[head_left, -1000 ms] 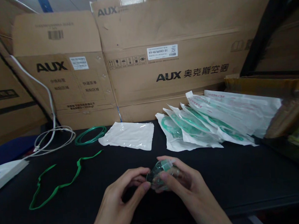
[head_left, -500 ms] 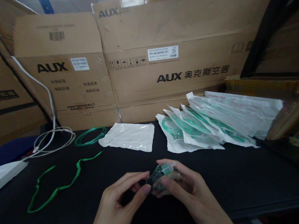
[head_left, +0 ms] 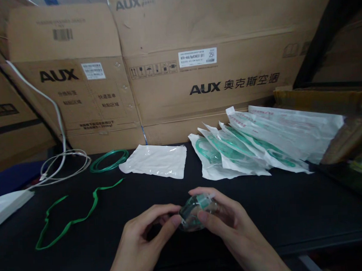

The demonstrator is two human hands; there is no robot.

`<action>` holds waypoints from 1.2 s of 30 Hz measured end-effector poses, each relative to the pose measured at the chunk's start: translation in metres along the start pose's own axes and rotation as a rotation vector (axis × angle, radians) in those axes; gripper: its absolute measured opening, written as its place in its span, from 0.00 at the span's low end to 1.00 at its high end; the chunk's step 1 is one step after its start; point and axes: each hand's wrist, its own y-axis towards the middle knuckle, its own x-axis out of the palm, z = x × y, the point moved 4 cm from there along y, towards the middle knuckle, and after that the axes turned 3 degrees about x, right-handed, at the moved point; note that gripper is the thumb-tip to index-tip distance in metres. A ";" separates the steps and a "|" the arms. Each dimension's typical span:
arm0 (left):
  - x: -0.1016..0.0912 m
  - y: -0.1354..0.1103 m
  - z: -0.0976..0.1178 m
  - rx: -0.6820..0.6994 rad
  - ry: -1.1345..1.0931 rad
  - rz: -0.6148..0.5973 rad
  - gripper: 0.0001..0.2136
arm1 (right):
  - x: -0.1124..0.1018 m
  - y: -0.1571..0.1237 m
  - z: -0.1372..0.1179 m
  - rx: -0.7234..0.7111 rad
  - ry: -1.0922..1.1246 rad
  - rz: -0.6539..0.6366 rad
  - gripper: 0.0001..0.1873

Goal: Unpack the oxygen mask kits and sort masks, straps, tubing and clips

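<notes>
Above the front part of the black table, both my hands hold a clear oxygen mask [head_left: 190,209] with a green connector [head_left: 203,201]. My right hand [head_left: 225,217] wraps round its right side, thumb on the near face and fingers behind. At the mask's left end, my left hand [head_left: 155,228] pinches the edge between thumb and forefinger; what exactly lies under those fingertips is too small to make out. A green elastic strap [head_left: 71,222] lies loose on the table to the left. Behind it is a coil of green tubing [head_left: 109,167].
A white wrapper [head_left: 158,162] lies flat behind my hands. Several packaged mask sets [head_left: 238,149] fan out at the back right. Cardboard [head_left: 168,108] walls the back. A white cable [head_left: 60,120] coils at the left beside a white box [head_left: 7,207].
The view has tilted slightly, so the background sits higher. My left fingertips have closed in against the mask's left edge, where a thin loop showed before. The right hand keeps its hold.
</notes>
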 end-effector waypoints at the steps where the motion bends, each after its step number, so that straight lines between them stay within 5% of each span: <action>1: 0.000 0.001 0.002 0.020 0.013 0.000 0.10 | -0.001 0.000 0.001 -0.008 -0.001 -0.007 0.22; 19: 0.003 -0.009 0.019 0.221 0.171 0.064 0.11 | 0.002 -0.003 -0.002 -0.029 0.072 -0.136 0.18; 26: 0.000 -0.012 0.018 0.308 0.209 0.153 0.13 | 0.002 0.001 0.001 0.003 -0.100 0.016 0.28; 36: -0.005 -0.005 0.013 0.289 0.087 0.157 0.09 | 0.007 -0.001 -0.007 -0.045 -0.172 -0.095 0.19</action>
